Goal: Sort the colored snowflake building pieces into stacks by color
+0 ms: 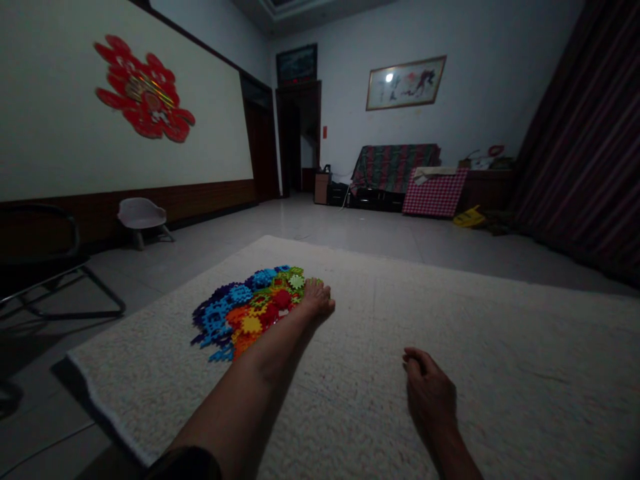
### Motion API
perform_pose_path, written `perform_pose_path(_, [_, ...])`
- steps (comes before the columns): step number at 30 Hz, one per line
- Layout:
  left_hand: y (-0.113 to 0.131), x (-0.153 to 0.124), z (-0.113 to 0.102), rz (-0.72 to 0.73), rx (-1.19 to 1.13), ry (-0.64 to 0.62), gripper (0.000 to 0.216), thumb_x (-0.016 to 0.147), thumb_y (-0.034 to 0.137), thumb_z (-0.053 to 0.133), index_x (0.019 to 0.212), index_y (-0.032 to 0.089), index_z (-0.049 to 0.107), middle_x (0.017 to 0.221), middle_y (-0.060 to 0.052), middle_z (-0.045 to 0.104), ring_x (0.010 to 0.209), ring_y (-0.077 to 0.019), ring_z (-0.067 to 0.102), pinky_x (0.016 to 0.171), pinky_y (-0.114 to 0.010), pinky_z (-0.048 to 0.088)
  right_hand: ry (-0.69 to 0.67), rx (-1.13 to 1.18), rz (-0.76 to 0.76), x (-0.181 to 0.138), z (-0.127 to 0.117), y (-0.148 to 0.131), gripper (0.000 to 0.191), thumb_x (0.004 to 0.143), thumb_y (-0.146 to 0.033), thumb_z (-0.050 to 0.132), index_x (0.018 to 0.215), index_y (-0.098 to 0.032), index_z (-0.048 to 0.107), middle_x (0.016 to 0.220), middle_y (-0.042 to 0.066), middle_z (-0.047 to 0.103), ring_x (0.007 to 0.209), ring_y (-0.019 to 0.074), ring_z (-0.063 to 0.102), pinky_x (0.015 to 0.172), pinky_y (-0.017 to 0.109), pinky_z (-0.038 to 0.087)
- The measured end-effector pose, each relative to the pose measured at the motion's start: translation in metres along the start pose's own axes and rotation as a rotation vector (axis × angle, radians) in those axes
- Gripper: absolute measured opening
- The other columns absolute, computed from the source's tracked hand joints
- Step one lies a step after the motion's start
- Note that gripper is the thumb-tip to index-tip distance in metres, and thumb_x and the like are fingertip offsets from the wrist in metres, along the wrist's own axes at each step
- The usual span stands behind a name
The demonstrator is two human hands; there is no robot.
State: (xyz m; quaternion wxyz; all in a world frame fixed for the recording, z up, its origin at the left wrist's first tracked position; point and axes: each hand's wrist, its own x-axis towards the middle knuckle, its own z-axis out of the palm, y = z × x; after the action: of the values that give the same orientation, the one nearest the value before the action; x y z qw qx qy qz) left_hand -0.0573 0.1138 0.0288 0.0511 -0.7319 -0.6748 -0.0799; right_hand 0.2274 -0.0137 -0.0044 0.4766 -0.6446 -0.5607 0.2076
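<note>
At right edge of gear heap point(260, 305), left grip point(316, 298) part-spread, hold unclear; right grip point(432, 388) half-curled, empty, apart.

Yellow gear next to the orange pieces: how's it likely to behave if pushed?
The yellow gear looks like moulded plastic, so probably stiff and light. Its toothed rim may catch on the orange pieces if pushed. Broad face up, it seems unlikely to roll.
</note>
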Motion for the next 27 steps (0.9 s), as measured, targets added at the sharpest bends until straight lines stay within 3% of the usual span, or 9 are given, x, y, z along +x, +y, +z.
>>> perform_pose_path(6, [-0.031,-0.024,-0.007,-0.102,0.000,0.036,0.042,0.084,0.022,0.059,0.125,0.018,0.064,0.131,-0.016,0.064,0.124,-0.0314,0.056,0.111,-0.048,0.036,0.016,-0.066,0.000,0.000,-0.003,-0.007,0.043,0.072,-0.048,0.048,0.090,-0.020,0.076,0.087,0.011,0.079,0.073,0.0259,0.069,0.070,0.035,0.052])
perform_pose_path(14, [-0.089,-0.036,-0.044,-0.306,-0.030,0.113,0.029,0.094,0.026,0.050,0.107,0.013,0.073,0.103,-0.016,0.074,0.099,-0.0273,0.069,0.087,-0.035,0.050,-0.011,-0.099,0.021,0.000,-0.004,-0.005,0.047,0.072,-0.052,0.049,0.092,-0.020,0.076,0.082,0.010,0.078,0.067,0.0253,0.067,0.065,0.035,0.050])
perform_pose_path(17, [-0.115,-0.044,-0.055,-0.398,-0.045,0.169,0.033,0.096,0.025,0.046,0.117,0.015,0.070,0.104,-0.015,0.074,0.093,-0.0261,0.071,0.082,-0.034,0.051,-0.020,-0.090,0.029,0.001,-0.004,-0.006,0.048,0.070,-0.053,0.048,0.091,-0.020,0.076,0.082,0.010,0.078,0.068,0.0260,0.068,0.066,0.035,0.050])
perform_pose_path(20, [-0.128,-0.053,-0.060,-0.446,-0.042,0.233,0.041,0.097,0.020,0.042,0.132,0.016,0.062,0.119,-0.016,0.071,0.105,-0.0270,0.068,0.090,-0.037,0.051,-0.019,-0.098,0.035,0.001,-0.005,-0.010,0.048,0.068,-0.053,0.048,0.090,-0.020,0.075,0.084,0.010,0.078,0.072,0.0272,0.069,0.068,0.036,0.051])
perform_pose_path(23, [-0.124,-0.064,-0.055,-0.370,-0.043,0.258,0.043,0.097,0.019,0.044,0.137,0.020,0.059,0.133,-0.014,0.064,0.124,-0.0248,0.059,0.105,-0.038,0.045,-0.019,-0.123,0.035,0.001,-0.006,-0.012,0.048,0.068,-0.053,0.048,0.089,-0.021,0.076,0.082,0.010,0.078,0.068,0.0266,0.067,0.067,0.036,0.051])
perform_pose_path(27, [-0.110,-0.081,-0.042,-0.128,-0.061,0.175,0.031,0.091,0.038,0.063,0.120,0.027,0.070,0.138,-0.007,0.062,0.131,-0.0264,0.052,0.110,-0.042,0.041,-0.025,-0.160,0.030,0.002,-0.005,-0.008,0.047,0.070,-0.053,0.049,0.091,-0.021,0.076,0.080,0.010,0.076,0.065,0.0258,0.065,0.065,0.036,0.050])
